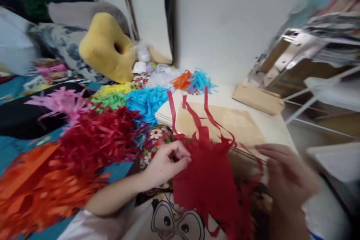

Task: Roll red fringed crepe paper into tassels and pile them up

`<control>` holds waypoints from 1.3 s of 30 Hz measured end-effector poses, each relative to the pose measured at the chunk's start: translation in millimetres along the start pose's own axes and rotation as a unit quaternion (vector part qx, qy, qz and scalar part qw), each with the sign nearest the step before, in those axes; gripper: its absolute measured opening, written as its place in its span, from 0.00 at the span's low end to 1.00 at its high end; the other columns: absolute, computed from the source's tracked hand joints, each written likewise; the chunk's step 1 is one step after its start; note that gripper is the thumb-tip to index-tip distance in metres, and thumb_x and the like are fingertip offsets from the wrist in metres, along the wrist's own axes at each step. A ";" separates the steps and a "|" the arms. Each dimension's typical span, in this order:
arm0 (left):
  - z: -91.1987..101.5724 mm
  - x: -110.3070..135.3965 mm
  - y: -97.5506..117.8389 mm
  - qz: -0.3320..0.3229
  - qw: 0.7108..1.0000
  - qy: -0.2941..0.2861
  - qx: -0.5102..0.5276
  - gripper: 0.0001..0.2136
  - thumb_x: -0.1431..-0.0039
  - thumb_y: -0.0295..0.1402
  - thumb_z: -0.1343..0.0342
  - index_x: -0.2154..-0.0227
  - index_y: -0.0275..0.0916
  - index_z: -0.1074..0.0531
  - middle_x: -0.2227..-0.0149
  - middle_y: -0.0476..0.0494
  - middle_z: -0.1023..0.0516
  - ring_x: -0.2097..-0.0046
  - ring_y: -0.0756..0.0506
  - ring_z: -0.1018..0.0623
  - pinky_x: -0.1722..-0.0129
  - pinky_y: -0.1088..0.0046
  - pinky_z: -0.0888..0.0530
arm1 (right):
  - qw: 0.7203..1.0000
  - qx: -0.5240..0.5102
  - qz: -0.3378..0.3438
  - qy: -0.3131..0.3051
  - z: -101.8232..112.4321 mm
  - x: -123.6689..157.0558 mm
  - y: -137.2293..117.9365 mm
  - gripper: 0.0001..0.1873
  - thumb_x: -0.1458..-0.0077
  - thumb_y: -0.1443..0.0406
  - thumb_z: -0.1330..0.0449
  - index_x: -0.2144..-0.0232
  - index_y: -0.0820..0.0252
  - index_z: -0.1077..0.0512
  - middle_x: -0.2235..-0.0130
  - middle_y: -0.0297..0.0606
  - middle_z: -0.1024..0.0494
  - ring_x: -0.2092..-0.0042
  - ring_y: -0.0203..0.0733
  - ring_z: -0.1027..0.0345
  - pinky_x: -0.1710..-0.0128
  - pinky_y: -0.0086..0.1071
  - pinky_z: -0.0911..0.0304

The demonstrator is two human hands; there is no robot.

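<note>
A red fringed sheet of paper (206, 178) lies over my lap, its narrow cut strips curling out from the top and lower edges. My left hand (168, 161) pinches its left edge between thumb and bent fingers. To the right, my right hand (288, 174) is blurred, with its fingers stretched out toward the sheet. A thin red strip (257, 159) curls close to those fingertips; I see no firm grip on it. More red strips hang below, blurred, near my right wrist.
On the left lie heaps of shredded paper: orange (53, 191), dark red (102, 135), pink (60, 103), green (109, 99) and blue (150, 99). A brown envelope (219, 122) lies ahead on a white surface, near a cardboard box (257, 99). A yellow cushion (105, 50) leans behind. Metal shelving (305, 101) stands right.
</note>
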State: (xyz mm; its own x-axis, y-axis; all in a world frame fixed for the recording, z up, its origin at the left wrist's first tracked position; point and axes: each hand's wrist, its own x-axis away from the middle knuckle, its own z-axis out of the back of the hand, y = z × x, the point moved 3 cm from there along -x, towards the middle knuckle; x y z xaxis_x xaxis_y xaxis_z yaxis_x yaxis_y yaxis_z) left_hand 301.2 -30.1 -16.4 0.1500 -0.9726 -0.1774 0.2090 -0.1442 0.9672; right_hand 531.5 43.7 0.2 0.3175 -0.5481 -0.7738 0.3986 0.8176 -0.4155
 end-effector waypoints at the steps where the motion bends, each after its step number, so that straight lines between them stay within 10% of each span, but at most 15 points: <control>1: -12.6 0.6 -8.7 0.006 1.000 0.000 0.009 0.03 0.59 0.31 0.48 0.82 0.38 0.35 0.83 0.51 0.34 0.80 0.53 0.35 0.81 0.78 0.37 | 0.999 -0.028 0.014 -0.039 -6.0 -3.2 -16.1 0.09 0.48 0.68 0.50 0.65 0.52 0.34 0.66 0.38 0.32 0.64 0.40 0.38 0.68 0.35 0.42; 3: -29.8 3.5 -20.4 0.013 1.000 0.012 0.015 0.04 0.59 0.31 0.48 0.82 0.38 0.35 0.82 0.50 0.33 0.79 0.52 0.34 0.80 0.78 0.37 | 0.991 -0.053 0.000 -0.119 -16.3 -8.2 -36.8 0.08 0.49 0.69 0.49 0.66 0.54 0.34 0.67 0.37 0.32 0.64 0.38 0.38 0.69 0.32 0.41; 9: -42.3 14.3 -35.0 0.026 0.997 0.063 0.044 0.04 0.59 0.31 0.46 0.81 0.39 0.35 0.81 0.52 0.36 0.77 0.52 0.36 0.78 0.78 0.37 | 0.993 0.005 -0.077 -0.085 -1.8 3.2 -41.1 0.06 0.48 0.69 0.51 0.72 0.58 0.34 0.71 0.35 0.33 0.67 0.36 0.39 0.69 0.30 0.44; 16: -35.1 20.3 -51.5 0.012 0.957 0.232 0.177 0.06 0.59 0.30 0.43 0.78 0.38 0.36 0.79 0.54 0.34 0.76 0.56 0.34 0.76 0.84 0.36 | 0.945 -0.068 -0.162 -0.276 -13.8 22.3 -34.6 0.10 0.49 0.60 0.50 0.73 0.60 0.33 0.69 0.36 0.32 0.65 0.38 0.40 0.64 0.31 0.46; 25: -34.9 22.2 -53.5 -0.031 0.932 0.317 0.173 0.07 0.59 0.27 0.45 0.77 0.37 0.38 0.79 0.54 0.35 0.77 0.57 0.34 0.76 0.86 0.36 | 0.918 -0.173 -0.248 -0.256 -55.9 42.0 -26.6 0.11 0.57 0.60 0.44 0.81 0.63 0.36 0.75 0.33 0.36 0.72 0.33 0.43 0.70 0.27 0.46; 31: -32.9 20.1 -61.6 -0.019 0.958 0.265 0.110 0.07 0.56 0.27 0.47 0.75 0.38 0.40 0.78 0.55 0.38 0.77 0.56 0.36 0.77 0.84 0.37 | 0.896 -0.225 -0.283 -0.257 -67.5 47.6 -20.9 0.10 0.54 0.62 0.49 0.80 0.63 0.40 0.77 0.32 0.35 0.74 0.32 0.43 0.73 0.26 0.45; 35: -20.8 28.0 -39.5 -0.181 0.948 0.256 -0.049 0.05 0.54 0.25 0.48 0.74 0.38 0.39 0.79 0.54 0.41 0.76 0.55 0.37 0.75 0.81 0.37 | 0.887 -0.238 -0.242 -0.312 -48.5 22.9 -11.9 0.06 0.53 0.64 0.48 0.77 0.63 0.38 0.75 0.33 0.34 0.73 0.32 0.41 0.75 0.25 0.45; 39: -38.2 26.6 6.0 -0.403 0.890 -0.007 -0.213 0.15 0.56 0.29 0.44 0.63 0.40 0.37 0.68 0.47 0.32 0.64 0.49 0.33 0.63 0.71 0.35 | 0.853 -0.194 -0.083 -0.477 -32.5 -0.1 -25.8 0.07 0.52 0.72 0.52 0.73 0.63 0.34 0.75 0.31 0.33 0.74 0.30 0.42 0.73 0.23 0.46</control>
State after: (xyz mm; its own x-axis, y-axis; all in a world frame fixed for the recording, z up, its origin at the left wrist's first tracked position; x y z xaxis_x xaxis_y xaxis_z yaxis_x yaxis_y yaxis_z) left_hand 343.4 -49.8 -22.2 -0.2259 -0.5875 -0.7771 0.5909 -0.7168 0.3702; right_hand 493.3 28.4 -4.5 0.9139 -0.4052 -0.0248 0.2501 0.6101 -0.7519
